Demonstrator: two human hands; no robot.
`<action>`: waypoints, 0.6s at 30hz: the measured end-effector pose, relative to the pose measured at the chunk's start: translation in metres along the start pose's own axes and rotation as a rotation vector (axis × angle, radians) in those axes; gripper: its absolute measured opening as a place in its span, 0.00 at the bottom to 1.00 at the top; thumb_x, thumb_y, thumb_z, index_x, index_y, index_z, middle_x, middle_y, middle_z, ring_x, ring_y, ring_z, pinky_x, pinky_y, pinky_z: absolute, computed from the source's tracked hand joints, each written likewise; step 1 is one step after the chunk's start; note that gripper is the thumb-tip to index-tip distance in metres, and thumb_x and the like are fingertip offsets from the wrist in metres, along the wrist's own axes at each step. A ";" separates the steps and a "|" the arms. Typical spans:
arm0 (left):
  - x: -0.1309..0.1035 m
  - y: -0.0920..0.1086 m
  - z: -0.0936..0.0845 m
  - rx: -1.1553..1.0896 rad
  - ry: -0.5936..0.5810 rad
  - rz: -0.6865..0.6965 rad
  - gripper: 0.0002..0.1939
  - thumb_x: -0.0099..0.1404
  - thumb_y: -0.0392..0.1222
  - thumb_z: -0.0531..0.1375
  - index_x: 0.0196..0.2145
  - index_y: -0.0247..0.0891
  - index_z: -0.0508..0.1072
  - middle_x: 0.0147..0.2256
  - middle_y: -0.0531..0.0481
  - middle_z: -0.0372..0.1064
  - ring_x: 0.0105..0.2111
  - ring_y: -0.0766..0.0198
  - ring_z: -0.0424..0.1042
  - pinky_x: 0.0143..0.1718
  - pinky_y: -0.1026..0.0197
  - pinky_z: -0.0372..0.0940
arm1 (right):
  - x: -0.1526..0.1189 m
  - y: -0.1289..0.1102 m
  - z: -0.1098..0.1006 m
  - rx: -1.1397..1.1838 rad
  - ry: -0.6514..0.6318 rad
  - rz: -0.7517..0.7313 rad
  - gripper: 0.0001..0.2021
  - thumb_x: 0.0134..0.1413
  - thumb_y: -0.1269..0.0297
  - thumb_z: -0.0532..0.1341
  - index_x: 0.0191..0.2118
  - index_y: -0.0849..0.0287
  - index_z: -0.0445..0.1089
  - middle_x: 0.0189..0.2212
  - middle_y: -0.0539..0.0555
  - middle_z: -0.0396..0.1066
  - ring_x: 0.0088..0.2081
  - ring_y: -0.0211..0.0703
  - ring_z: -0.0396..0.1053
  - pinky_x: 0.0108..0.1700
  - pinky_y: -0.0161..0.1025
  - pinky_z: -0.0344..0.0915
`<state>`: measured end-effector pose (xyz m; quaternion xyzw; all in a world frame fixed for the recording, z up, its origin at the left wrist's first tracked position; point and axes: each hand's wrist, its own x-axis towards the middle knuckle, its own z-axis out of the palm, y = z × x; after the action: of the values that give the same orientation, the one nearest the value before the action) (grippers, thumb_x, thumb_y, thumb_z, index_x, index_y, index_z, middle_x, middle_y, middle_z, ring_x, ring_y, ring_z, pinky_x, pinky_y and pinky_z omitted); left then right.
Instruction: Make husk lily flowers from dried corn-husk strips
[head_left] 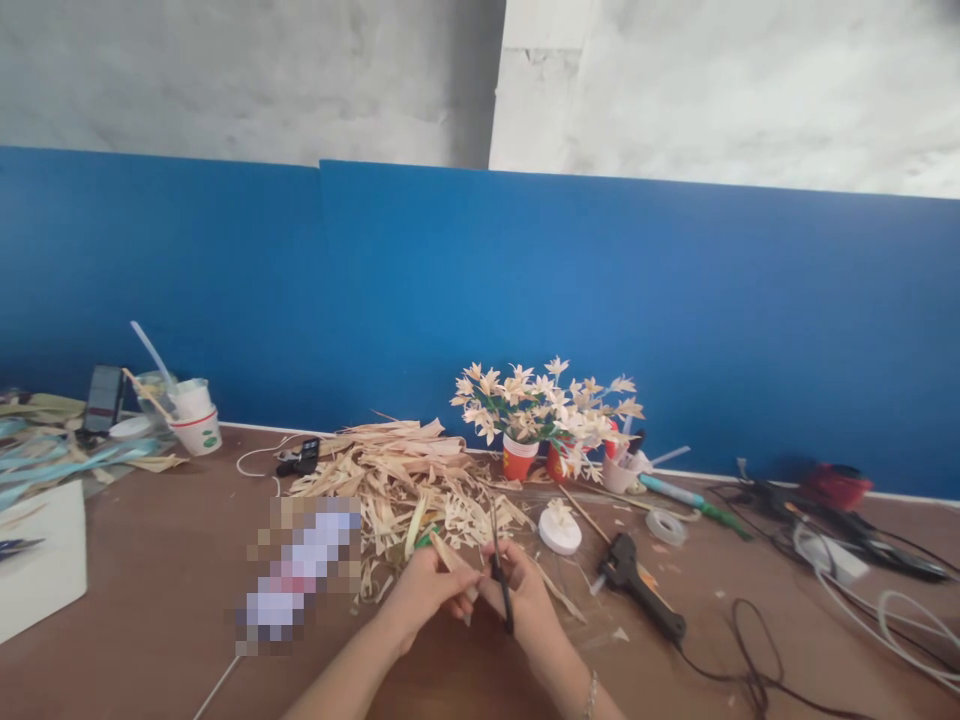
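My left hand (424,595) is closed on a pale strip of dried husk (448,556), its fingers pinched at the strip's lower part. Close beside it on the right, my right hand (521,595) has black-handled scissors (501,580) in its grip, the blades pointing up and away. The fingertips of both hands meet or nearly meet around the strip. Just beyond them lies a heap of dried husk strips and cut pieces (405,465). A white round lid (559,530) with a pale flower on it sits right of the scissors.
Pale flowers (555,400) stand in red cups (519,458) by the blue partition (637,270). A black glue gun (641,588) with its cord lies at right, near a tape roll (666,527) and cables. At left are white cups (196,428), a blurred-out object (300,575) and paper (45,560).
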<state>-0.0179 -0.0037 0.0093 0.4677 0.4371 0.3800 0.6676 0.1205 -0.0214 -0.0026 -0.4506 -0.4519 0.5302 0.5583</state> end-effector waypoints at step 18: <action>0.001 0.004 0.001 -0.020 0.166 0.070 0.16 0.52 0.50 0.63 0.26 0.33 0.70 0.20 0.51 0.72 0.19 0.68 0.70 0.20 0.70 0.62 | -0.001 -0.004 0.000 -0.030 0.084 0.119 0.22 0.35 0.56 0.68 0.34 0.58 0.59 0.13 0.40 0.57 0.15 0.28 0.51 0.17 0.27 0.47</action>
<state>-0.0172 -0.0018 0.0127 0.4428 0.4704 0.4448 0.6203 0.1211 -0.0227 0.0014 -0.5066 -0.4086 0.5363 0.5374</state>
